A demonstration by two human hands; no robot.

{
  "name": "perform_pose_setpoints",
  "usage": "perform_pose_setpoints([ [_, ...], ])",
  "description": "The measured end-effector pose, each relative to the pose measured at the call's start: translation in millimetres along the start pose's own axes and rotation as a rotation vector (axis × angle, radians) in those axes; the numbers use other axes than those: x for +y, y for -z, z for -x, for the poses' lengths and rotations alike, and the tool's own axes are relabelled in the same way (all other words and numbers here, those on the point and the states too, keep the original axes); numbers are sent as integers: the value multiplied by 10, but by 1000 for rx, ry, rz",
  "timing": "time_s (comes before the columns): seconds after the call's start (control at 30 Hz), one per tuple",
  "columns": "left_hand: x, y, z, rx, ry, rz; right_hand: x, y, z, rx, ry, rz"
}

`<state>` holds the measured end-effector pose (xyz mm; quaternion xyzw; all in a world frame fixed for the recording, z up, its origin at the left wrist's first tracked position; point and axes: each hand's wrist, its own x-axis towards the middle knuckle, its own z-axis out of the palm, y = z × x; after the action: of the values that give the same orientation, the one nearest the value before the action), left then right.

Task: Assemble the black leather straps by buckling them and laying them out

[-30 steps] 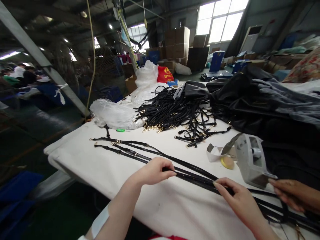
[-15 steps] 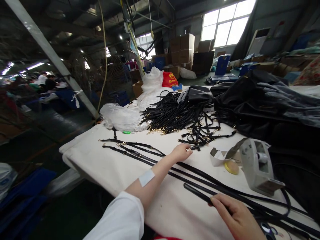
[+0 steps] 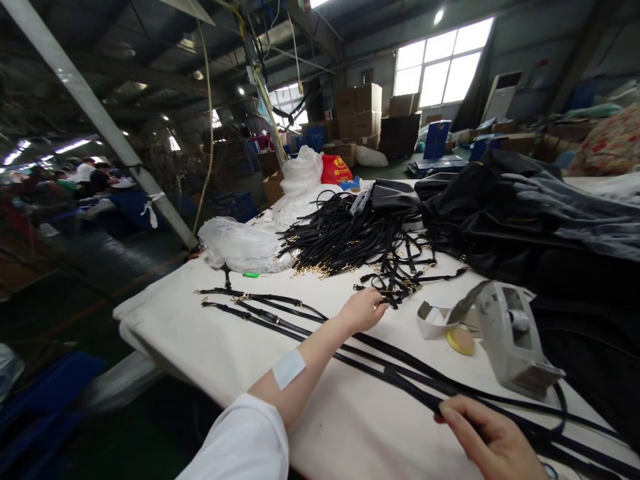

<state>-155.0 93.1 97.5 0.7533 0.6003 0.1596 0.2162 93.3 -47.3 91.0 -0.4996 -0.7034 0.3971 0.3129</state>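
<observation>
Head view: black straps cross the white-covered table [image 3: 200, 347]; boxes [image 3: 357, 113] stand beyond. Right hand [image 3: 487, 433] pinches a strap [image 3: 410, 390]; left hand's [image 3: 363, 311] grip unclear.

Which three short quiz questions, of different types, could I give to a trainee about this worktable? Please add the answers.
1. True or false: the right hand holds a black strap.
2. The bag with yellow print, beyond the strap pile, is:
A) green
B) red
C) brown
3. Fill in: the metal clips at the near edge of the strap pile are ____ in colour.

Key: 1 true; 2 B; 3 gold.
</observation>
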Motion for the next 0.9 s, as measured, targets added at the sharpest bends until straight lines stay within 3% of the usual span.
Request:
perform_pose_setpoints([
  [0.07,83,248,300,159,-88,142,-9,-26,-26,47,-41,-45],
  [0.13,211,456,622,439,-201,512,6,-61,-54,55,-88,-128],
  [0.2,362,562,894,566,-201,821,24,-93,-81,39,-153,-254],
  [0.27,491,542,1068,507,-111,1042,13,-122,-98,41,-235,-399],
  [0.4,591,267,1157,120,56,1248,-129,-183,-89,70,-328,-617],
  [0.47,586,129,1160,16,74,1302,-209,-224,-75,93,-364,-677],
  [0.7,589,-14,1207,78,-43,1553,-237,-322,-60,70,-384,-723],
  [0.9,640,-2,1195,90,12,1576,-230,-334,-83,67,-387,-714],
])
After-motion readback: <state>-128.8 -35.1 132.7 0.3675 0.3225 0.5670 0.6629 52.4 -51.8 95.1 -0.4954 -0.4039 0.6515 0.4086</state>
